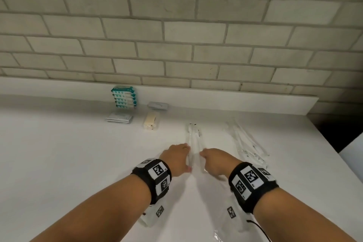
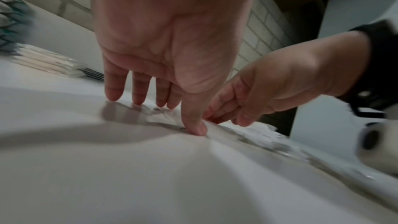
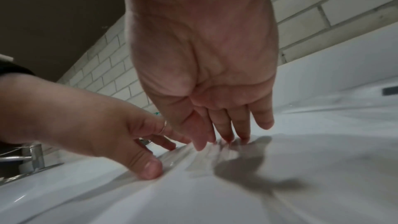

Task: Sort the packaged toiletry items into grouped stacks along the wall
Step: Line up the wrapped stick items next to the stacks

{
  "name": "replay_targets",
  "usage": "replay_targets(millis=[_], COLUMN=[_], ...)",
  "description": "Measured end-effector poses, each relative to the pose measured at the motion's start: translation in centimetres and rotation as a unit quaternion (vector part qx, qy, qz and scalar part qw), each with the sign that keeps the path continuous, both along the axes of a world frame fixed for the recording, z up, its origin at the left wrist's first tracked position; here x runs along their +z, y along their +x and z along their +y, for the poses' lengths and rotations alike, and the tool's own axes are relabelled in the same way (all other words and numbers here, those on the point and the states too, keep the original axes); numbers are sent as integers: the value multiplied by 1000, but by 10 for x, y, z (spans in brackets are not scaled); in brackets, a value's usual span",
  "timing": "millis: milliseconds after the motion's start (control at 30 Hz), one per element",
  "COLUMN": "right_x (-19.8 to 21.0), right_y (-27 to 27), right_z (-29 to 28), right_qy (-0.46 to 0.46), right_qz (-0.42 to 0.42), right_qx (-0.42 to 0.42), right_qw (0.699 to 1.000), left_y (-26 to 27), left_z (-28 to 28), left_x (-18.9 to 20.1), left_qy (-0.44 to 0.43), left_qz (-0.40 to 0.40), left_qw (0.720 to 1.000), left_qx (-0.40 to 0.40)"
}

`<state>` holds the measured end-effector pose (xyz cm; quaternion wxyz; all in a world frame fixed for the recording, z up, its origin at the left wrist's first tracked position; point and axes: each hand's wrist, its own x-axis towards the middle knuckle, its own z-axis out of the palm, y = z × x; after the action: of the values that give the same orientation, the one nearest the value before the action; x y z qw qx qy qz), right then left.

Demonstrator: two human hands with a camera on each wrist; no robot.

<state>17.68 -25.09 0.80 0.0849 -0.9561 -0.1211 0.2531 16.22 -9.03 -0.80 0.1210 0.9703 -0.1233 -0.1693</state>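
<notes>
both hands are bracketing a small bundle of clear-wrapped long items (image 1: 193,139) lying in the middle of the white counter (image 1: 59,153). the left hand (image 1: 176,160) is pressing its left edge with straight fingers and thumb tip, and the right hand (image 1: 215,163) is touching its right edge with fingers extended — neither is curled round anything, so the bundle is being squared between them, not lifted.

the wrappers are looking slick and see-through, so a push from one side only is likely to be fanning them apart or sliding one under another. a second loose pile of clear-wrapped items (image 1: 245,143) is lying to the right, near the counter's right edge — a careless sweep could be knocking pieces off, or mixing the two groups.

at the far side, the stack of teal-and-white packets (image 1: 124,98) is standing against the backsplash and looks tall enough to topple if bumped. near it are lying flat white sachets (image 1: 119,118), a cream bar in clear wrap (image 1: 151,123) and a small grey packet (image 1: 157,105).

no container is showing; everything is sitting straight on the counter.
</notes>
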Motion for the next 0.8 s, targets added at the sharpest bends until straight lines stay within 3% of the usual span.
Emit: replay_targets(millis=[333, 633, 733, 800], right_x=[6, 7, 7, 11], right_y=[64, 95, 96, 101], right_z=[42, 58, 27, -2], right_qy=[34, 61, 89, 6], right_qz=[21, 20, -75, -173], right_qx=[-16, -67, -106, -156], right_qw=[999, 996, 988, 973], left_y=[76, 111, 104, 97], left_z=[25, 20, 14, 10], left_x=[-7, -6, -7, -11], left_qy=[-17, -17, -33, -38], left_qz=[-21, 91, 78, 58], left_qw=[999, 995, 996, 997], left_qx=[41, 43, -2, -35])
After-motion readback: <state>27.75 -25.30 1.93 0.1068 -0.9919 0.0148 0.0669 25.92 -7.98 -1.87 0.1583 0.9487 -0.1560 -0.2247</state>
